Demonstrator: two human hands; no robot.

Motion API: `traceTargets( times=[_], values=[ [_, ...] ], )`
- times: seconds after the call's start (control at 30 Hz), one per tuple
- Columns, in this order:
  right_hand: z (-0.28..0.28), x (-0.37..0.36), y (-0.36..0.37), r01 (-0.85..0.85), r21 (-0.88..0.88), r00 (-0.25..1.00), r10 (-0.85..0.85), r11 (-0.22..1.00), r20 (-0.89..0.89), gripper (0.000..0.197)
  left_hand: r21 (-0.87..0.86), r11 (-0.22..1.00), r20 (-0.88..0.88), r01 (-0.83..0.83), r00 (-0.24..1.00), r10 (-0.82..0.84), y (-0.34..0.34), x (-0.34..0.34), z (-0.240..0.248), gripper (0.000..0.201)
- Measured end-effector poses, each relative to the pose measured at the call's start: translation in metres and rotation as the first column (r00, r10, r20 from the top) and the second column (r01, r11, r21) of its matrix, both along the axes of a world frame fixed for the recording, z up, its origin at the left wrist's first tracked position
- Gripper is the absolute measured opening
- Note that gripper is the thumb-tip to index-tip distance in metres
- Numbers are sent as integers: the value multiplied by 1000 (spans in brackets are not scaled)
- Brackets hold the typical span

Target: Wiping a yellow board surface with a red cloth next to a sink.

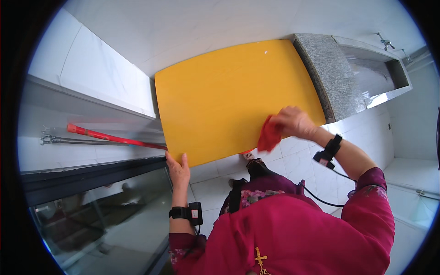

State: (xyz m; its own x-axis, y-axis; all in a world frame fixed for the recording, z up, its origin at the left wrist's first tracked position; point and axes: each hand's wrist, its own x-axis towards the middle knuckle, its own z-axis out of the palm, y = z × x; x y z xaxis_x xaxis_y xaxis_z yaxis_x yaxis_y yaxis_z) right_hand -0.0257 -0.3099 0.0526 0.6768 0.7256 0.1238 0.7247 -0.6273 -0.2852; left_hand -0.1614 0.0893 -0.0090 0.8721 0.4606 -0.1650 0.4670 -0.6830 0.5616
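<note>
A yellow tabletop (229, 96) with rounded corners lies in front of me. My left hand (178, 172) grips its near left corner, the thumb at the front edge and the fingers along the left side. The fingertips are close to the lower end of a red pole (110, 136). Over the near right part of the tabletop, my right hand (295, 123) is closed round a bunched red cloth (269, 134). The cloth hangs partly past the front edge and is slightly blurred. A small whitish spot (266, 52) shows near the far edge of the tabletop.
At the right stands a grey stone counter (323, 68) with a sink basin (378, 75) and a wall tap (386, 43). A white ledge (98, 78) runs along the left, above a glass-fronted cabinet (105, 220). White floor tiles (302, 169) lie below.
</note>
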Motion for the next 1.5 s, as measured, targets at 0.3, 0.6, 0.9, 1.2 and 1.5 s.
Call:
traceTargets(
  times=[0.3,0.6,0.9,1.2,1.5],
  values=[
    [40,11,-28,83,-344,995,-97,935,-24,39,-11,1000,63,5,998,-4,6,-1,-9,74],
    [-38,22,15,588,-48,799,-570,808,193,51,-35,999,63,-2,998,4,4,-1,-5,73],
    [-31,-25,92,-232,180,970,213,956,119,44,-53,998,74,35,997,-31,6,-1,-4,70],
    [-55,54,-50,648,168,725,-669,743,161,39,4,1000,68,24,997,-25,8,-5,-6,70],
    [-61,199,27,813,107,536,-808,572,245,38,5,998,80,62,995,-62,8,-10,-9,71]
  ],
)
